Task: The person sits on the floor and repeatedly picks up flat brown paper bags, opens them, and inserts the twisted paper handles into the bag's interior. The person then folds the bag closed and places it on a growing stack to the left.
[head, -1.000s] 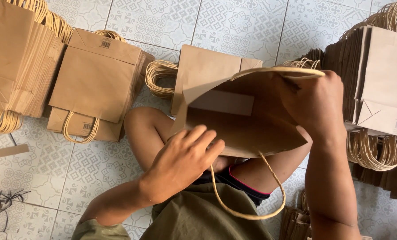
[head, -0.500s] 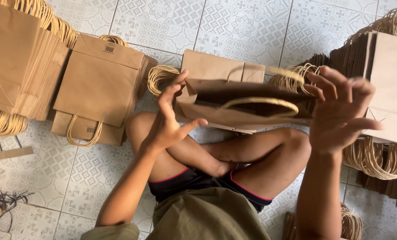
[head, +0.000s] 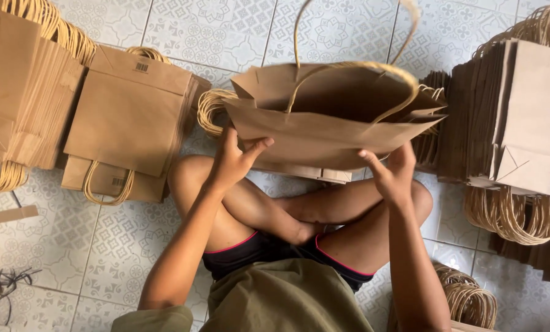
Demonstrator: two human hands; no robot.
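Both hands, left hand and right hand, pinch the opened brown paper bag at centre frame; light, flimsy, best held by its lower edges.

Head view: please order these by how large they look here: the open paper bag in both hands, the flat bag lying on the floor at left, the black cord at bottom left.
1. Open paper bag, though it is nearer the camera, so its true size against the next is unsure.
2. Flat bag.
3. Black cord, clearly smallest.
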